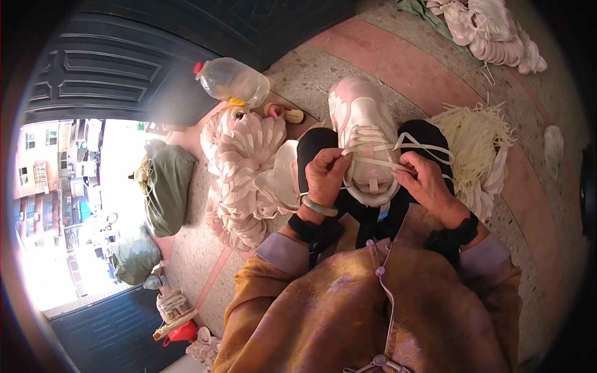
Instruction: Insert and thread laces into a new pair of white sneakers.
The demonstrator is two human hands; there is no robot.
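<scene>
A pink and white sneaker [357, 102] lies across my lap between my knees, toe pointing away from me. White lace crosses through its upper eyelets, and a loose loop of shoelace [429, 148] hangs over my right knee. At the shoe's left side my left hand [326, 177] pinches the shoelace between thumb and fingers. My right hand [428, 185] is closed on the lace at the right side, near the shoe's opening. A strand runs between both hands over the tongue.
Pale shoe uppers [239, 180] are heaped on the floor to my left, beside a clear plastic jug [233, 82] with a red cap. Cream shoelaces [476, 137] lie bundled at my right, and more uppers [497, 37] farther off. Green sacks [168, 193] stand by the doorway with dark doors [106, 65].
</scene>
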